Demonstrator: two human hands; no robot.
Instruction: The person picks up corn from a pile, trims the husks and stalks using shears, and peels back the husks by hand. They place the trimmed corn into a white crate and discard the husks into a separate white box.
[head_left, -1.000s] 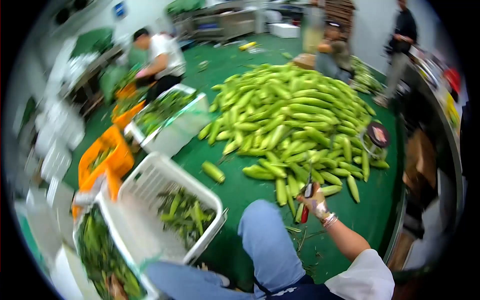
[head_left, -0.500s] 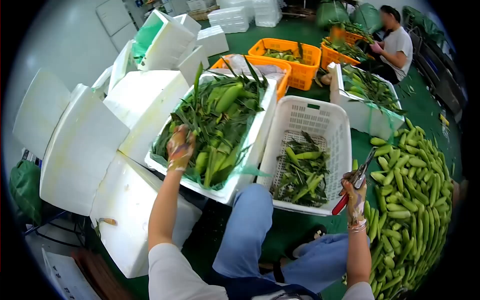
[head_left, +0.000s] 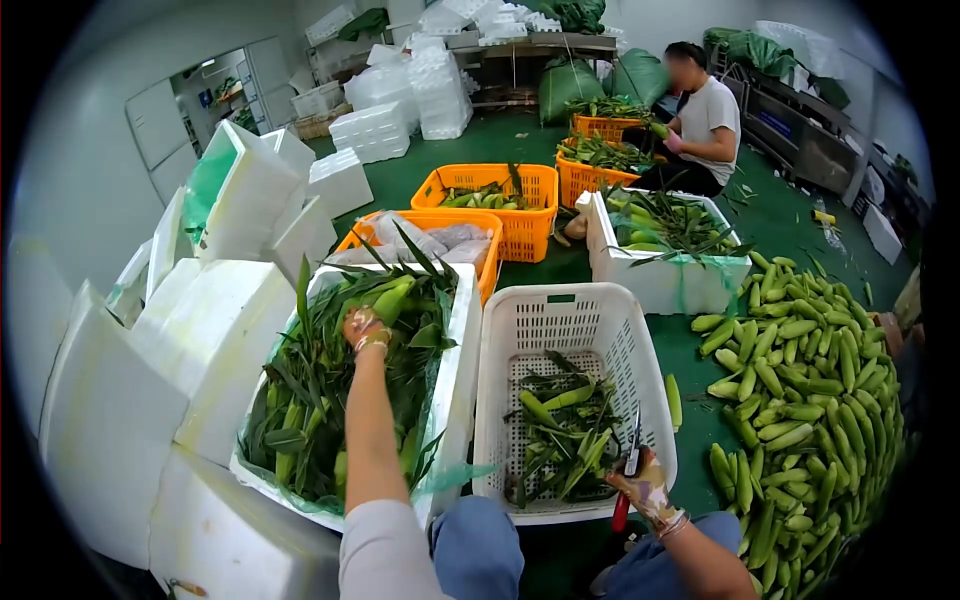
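Note:
My left hand point(head_left: 367, 329), in a patterned glove, reaches into a white foam box point(head_left: 458, 385) full of green corn ears and leaves. Its fingers are closed on the lower end of a green corn ear point(head_left: 392, 302). In my right hand point(head_left: 645, 490), also gloved, are pruning shears point(head_left: 632, 462) with red handles, blades pointing up. That hand is at the right front corner of a white plastic basket point(head_left: 553, 318). Cut leaves and a few green pieces point(head_left: 570, 397) lie at the bottom of the basket.
A large pile of green corn point(head_left: 800, 400) covers the floor at right. Orange crates point(head_left: 525, 225) stand behind the boxes, another foam box point(head_left: 655, 285) behind the basket. White foam boxes point(head_left: 215, 320) are stacked at left. A seated person point(head_left: 712, 115) handles corn at the back right.
The view has tilted up and shows more of the room. My left hand has moved deeper into the foam box and closed on a corn ear. My right hand still holds the shears.

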